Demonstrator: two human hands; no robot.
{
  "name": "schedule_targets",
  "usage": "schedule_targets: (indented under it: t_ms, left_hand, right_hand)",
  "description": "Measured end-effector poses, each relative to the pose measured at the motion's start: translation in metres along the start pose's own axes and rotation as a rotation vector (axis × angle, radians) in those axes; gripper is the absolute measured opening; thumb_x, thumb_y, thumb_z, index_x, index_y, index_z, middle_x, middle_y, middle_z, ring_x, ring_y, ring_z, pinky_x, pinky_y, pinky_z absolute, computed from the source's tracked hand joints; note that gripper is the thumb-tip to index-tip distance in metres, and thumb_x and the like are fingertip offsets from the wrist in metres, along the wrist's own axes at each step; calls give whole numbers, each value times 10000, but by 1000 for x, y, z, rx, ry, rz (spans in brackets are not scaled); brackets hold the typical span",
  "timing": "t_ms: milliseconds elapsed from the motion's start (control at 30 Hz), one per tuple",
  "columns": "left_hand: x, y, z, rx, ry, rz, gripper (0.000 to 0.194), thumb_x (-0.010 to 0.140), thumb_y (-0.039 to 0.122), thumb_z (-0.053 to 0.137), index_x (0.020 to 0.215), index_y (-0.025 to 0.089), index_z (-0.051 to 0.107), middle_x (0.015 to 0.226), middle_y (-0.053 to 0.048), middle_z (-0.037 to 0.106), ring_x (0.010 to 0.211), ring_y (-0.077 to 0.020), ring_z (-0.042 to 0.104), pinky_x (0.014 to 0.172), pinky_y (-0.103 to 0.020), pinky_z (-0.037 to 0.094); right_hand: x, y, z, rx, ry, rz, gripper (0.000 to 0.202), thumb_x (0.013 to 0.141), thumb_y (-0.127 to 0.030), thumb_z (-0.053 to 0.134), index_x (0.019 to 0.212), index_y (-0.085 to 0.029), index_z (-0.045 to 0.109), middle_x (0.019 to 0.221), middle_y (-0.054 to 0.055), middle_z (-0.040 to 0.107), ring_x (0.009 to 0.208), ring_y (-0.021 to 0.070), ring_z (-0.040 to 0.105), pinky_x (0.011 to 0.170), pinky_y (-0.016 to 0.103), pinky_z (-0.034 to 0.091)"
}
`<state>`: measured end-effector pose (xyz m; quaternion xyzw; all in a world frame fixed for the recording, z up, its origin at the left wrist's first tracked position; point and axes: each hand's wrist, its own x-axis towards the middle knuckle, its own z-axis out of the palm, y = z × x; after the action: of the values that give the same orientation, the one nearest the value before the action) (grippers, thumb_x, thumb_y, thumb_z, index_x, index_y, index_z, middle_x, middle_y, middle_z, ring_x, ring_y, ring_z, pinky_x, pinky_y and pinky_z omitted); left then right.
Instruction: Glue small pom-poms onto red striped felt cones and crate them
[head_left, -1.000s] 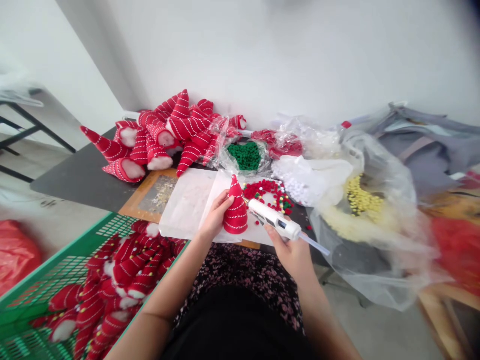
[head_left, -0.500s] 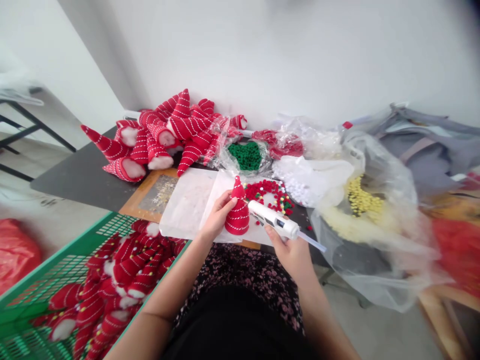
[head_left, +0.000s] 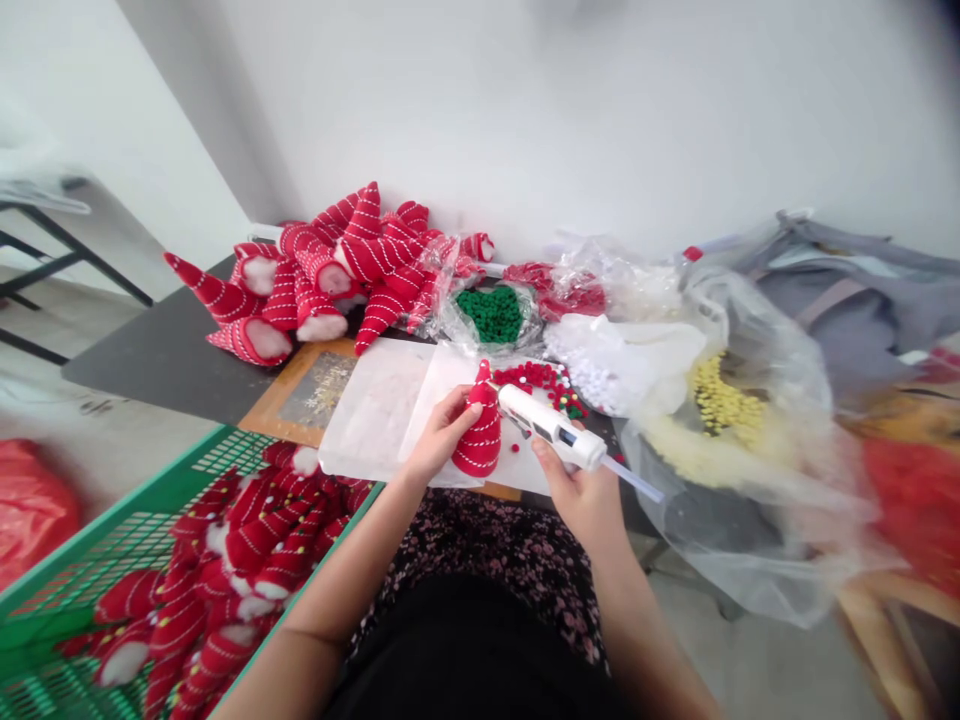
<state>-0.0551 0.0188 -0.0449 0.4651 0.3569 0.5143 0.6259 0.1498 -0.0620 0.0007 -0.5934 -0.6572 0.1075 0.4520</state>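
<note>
My left hand [head_left: 444, 432] grips a red cone with white stitched stripes [head_left: 481, 440], held upright over white paper [head_left: 375, 400]. In my right hand [head_left: 574, 485] is a white glue gun [head_left: 551, 425], its nozzle pointing left at the upper part of the cone. A clear glue stick [head_left: 636, 478] sticks out of the gun's back end. Behind the gun lie small red, green and white pompoms [head_left: 541, 376]. Green pompoms [head_left: 491, 314] fill a clear bag further back.
Striped red cones [head_left: 382, 255] are piled at the back left. A green crate [head_left: 142, 500] of similar cones stands at the lower left. White pompoms [head_left: 592, 370] and a plastic bag with yellow pompoms [head_left: 724, 395] lie on the right.
The cone and my left hand have shifted slightly right and down. The glue gun has moved a little right, and its nozzle is now higher on the cone.
</note>
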Motion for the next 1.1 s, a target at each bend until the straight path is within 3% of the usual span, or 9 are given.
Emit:
schedule_targets:
  t_ms: [300, 433, 533, 600, 700, 867, 967, 1033, 1100]
  left_hand:
    - [-2, 5, 3, 43, -13, 16, 433, 867, 577, 799, 1105, 218, 749, 1062, -66, 758, 960, -244, 694, 898, -344, 538]
    - [-2, 3, 3, 20, 13, 19, 438, 861, 571, 811, 1112, 215, 758, 1050, -60, 764, 931, -231, 695, 871, -328, 542]
    - [-2, 1, 2, -52, 53, -13, 435, 856, 567, 816, 1110, 218, 758, 975, -37, 759, 861, -207, 693, 804, -299, 543]
    - [-1, -1, 1, -103, 89, -33, 438, 845, 564, 827, 1108, 220, 756, 929, -20, 751, 812, -188, 685, 767, -282, 539]
    - [1, -3, 0, -161, 128, -46, 441, 814, 552, 861, 1085, 219, 759, 912, -10, 753, 786, -172, 684, 745, -265, 540]
    - [4, -5, -4, -261, 220, -79, 458, 734, 531, 930, 1016, 214, 758, 888, -11, 763, 769, -174, 702, 715, -263, 558]
    - [5, -3, -4, -284, 289, -91, 498, 684, 522, 960, 1006, 207, 748, 896, -16, 770, 763, -181, 714, 721, -278, 575]
    - [5, -1, -4, -297, 327, -99, 536, 647, 529, 975, 1002, 202, 741, 879, -13, 765, 736, -179, 711, 706, -283, 578]
    - [5, 3, -3, -307, 355, -106, 566, 612, 534, 987, 992, 197, 736, 840, -7, 752, 694, -170, 696, 671, -278, 570]
  right_hand:
    - [1, 3, -2, -17, -32, -50, 360, 1022, -478, 658, 1178, -168, 755, 1035, 163, 835, 939, 321, 822, 805, 390, 674]
    - [-2, 4, -2, -127, -9, -96, 403, 1034, -542, 608, 1106, -184, 780, 958, 154, 827, 783, 295, 792, 717, 373, 641]
    - [-3, 11, -6, -206, 8, -47, 475, 1015, -625, 581, 1026, -198, 789, 854, 131, 807, 715, 283, 757, 713, 374, 619]
    - [-4, 19, -11, -176, -32, 50, 514, 984, -665, 582, 984, -195, 789, 839, 133, 808, 751, 295, 766, 736, 378, 619]
    - [-7, 37, -21, 45, -227, 298, 534, 926, -692, 622, 878, -186, 788, 845, 142, 824, 822, 313, 792, 730, 360, 626]
    - [-19, 67, -30, 307, -355, 788, 515, 775, -725, 765, 757, -213, 713, 669, 107, 777, 608, 284, 757, 537, 344, 591]
    - [-20, 76, -33, 107, -390, 805, 492, 782, -703, 748, 646, -252, 605, 609, 99, 737, 561, 271, 719, 508, 335, 532]
    - [-19, 79, -37, -179, -375, 668, 503, 841, -664, 703, 587, -260, 544, 597, 89, 711, 600, 267, 712, 536, 320, 473]
    - [-16, 79, -39, -450, -318, 518, 478, 885, -620, 686, 607, -244, 586, 680, 91, 740, 667, 268, 716, 566, 315, 415]
